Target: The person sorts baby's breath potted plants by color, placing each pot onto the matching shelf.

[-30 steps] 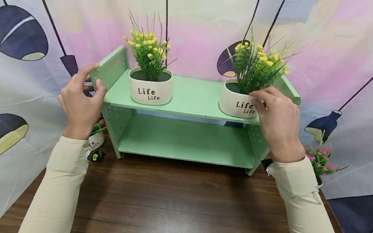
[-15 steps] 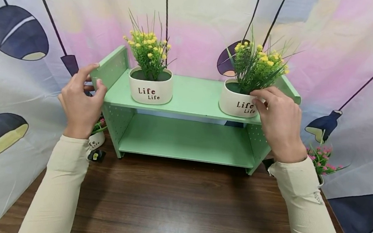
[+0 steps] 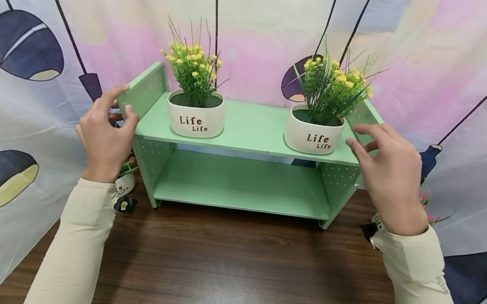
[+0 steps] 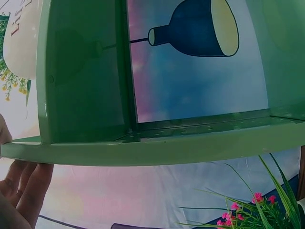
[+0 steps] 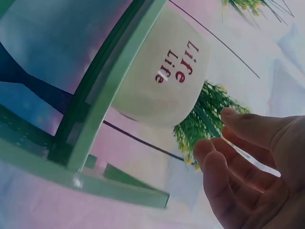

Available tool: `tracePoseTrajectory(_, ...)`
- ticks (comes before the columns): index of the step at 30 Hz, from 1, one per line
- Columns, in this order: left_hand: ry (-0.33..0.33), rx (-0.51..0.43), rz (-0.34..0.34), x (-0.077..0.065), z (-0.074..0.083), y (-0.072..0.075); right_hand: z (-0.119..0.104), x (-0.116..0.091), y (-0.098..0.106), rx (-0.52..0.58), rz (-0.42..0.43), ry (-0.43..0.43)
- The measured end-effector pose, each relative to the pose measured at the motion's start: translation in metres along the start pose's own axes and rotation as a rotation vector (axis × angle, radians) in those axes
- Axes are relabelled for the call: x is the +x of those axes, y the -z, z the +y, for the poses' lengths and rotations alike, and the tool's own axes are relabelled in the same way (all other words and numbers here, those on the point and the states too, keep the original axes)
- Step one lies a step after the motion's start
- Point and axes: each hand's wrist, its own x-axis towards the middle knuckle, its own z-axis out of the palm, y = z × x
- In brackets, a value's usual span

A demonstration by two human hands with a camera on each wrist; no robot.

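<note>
A green two-tier shelf (image 3: 251, 123) stands on the table. My left hand (image 3: 107, 133) grips its left side panel near the top; in the left wrist view the thumb lies on one side of the panel and the fingers (image 4: 35, 186) on the other. On the upper board sit two white oval "Life" pots with yellow flowers: a left pot (image 3: 196, 120) and a right pot (image 3: 313, 134). My right hand (image 3: 390, 175) hovers just right of the right pot, apart from it, holding nothing. Its fingers are loosely bent in the right wrist view.
The lower board (image 3: 244, 184) lies beneath. Pink-flowered potted plants stand beside the shelf, the left one's pot (image 3: 125, 185) partly hidden and the right one's pot (image 3: 377, 220) mostly behind my arm. A patterned curtain (image 3: 260, 35) hangs behind. Dark wooden tabletop (image 3: 231, 264) extends in front.
My right hand has come off the right pot's rim and moved right. The right pot stays on the upper board. My left hand keeps its grip on the panel.
</note>
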Motion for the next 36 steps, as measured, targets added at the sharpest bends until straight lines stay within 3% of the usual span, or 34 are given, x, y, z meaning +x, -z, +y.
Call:
tracePoseTrajectory(7, 0.011, 0.019, 0.001, -0.001, -0.002, -0.002, 0.026, -0.019, 0.014, 0.082, 0.03, -0.088)
tracePoseTrajectory(17, 0.019, 0.03, 0.002, -0.001, -0.003, -0.002, 0.061, -0.06, 0.022, 0.038, 0.003, -0.16)
tracePoseTrajectory(26, 0.024, 0.026, 0.018, 0.0, -0.004, -0.002, 0.088, -0.107, 0.01, -0.082, -0.131, -0.227)
tracePoseTrajectory(36, 0.018, 0.027, -0.006, -0.001, -0.003, -0.001, 0.113, -0.156, -0.015, -0.156, -0.346, -0.384)
